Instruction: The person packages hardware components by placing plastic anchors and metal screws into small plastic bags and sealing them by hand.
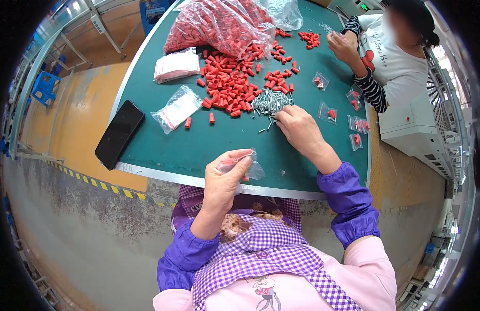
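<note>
Near the table's front edge, my left hand (228, 176) is closed on a small clear plastic bag (256, 168), whose lower part sticks out to the right of the fingers. My right hand (301, 129) reaches to the near right side of a pile of grey screws (271, 102); its fingertips are pressed together over loose screws, and what they pinch is too small to make out. Beside the screws, to the left, lies a heap of red caps (227, 80). Two single red caps (212, 118) stand nearer to me.
A large bag of red caps (219, 26), two stacks of empty bags (176, 66) (178, 110) and a black phone (119, 135) lie leftward on the green table (162, 150). Several filled bags (328, 112) lie right, near a co-worker (395, 52) handling small parts.
</note>
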The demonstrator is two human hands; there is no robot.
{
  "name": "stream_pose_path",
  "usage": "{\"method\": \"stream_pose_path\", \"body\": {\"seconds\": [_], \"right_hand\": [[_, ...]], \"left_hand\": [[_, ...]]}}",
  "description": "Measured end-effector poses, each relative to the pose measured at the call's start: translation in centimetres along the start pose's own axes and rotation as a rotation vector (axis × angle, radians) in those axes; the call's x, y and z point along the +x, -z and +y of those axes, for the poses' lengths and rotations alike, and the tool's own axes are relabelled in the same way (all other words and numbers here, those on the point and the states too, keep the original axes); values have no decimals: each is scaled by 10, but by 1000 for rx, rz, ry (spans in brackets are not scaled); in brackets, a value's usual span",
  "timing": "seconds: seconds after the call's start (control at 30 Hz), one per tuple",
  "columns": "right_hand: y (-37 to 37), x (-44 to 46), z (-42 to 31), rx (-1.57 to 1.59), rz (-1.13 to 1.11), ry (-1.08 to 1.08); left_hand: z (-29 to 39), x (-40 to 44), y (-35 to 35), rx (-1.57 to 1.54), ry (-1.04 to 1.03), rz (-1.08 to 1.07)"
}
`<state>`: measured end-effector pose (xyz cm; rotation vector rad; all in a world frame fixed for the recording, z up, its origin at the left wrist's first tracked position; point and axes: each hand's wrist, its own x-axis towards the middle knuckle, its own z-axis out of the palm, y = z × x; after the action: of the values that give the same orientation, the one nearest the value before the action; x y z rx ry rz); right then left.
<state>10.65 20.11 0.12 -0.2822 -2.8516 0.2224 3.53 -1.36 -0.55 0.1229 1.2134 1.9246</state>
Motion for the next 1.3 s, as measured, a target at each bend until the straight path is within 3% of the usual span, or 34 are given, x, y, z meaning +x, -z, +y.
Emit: {"method": "stream_pose_path", "body": {"seconds": [0.17,0.23,0.47,0.67,0.73,0.87,1.0,1.13,1.23,1.3], "right_hand": [[2,1,2,96,-62,-12],[4,3,0,73,-104,-34],[4,7,-1,184,-88,-141],[0,-13,-6,698,-9,-478],[-3,-16,-9,1010,71,-601],[6,-20,-35,1244,124,-541],[12,-22,-61,1455,105,-411],[7,-25,-75,1346,135,-265],[13,-24,-83,973,99,-184],[11,-25,-77,1027,118,-212]], "left_hand": [[-8,1,10,92,-46,-21],[-10,2,7,232,-244,-6],[-3,-3,-2,277,-240,27],[-14,4,5,349,-260,50],[-14,4,3,315,-286,37],[-10,4,-3,246,-286,32],[-10,4,-2,383,-290,41],[-13,6,-1,386,-310,33],[-15,7,2,492,-427,33],[-15,6,4,489,-398,32]]}}
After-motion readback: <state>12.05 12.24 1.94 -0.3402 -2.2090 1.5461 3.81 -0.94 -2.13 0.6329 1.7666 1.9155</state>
